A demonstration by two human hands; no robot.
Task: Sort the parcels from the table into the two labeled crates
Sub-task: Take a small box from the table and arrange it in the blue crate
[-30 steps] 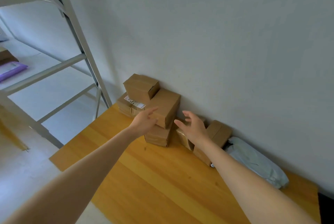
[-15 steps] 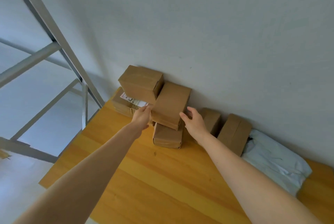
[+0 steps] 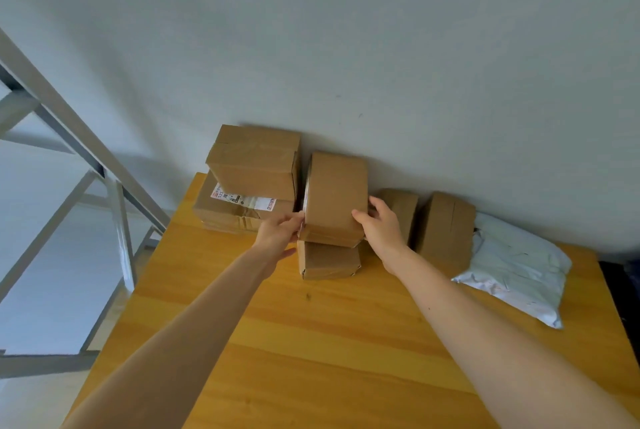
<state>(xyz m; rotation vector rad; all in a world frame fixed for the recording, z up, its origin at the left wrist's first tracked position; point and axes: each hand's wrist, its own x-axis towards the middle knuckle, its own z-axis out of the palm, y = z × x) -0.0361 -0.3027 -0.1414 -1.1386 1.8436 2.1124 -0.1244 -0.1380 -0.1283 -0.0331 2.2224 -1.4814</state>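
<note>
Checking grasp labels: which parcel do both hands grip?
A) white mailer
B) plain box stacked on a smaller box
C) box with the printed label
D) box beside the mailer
B: the left hand and right hand grip opposite sides of the plain box, which sits on a smaller box.

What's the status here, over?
Grips: left hand and right hand on the middle cardboard box, by its sides. It rests on a smaller box. A two-box stack close on its left.
</note>
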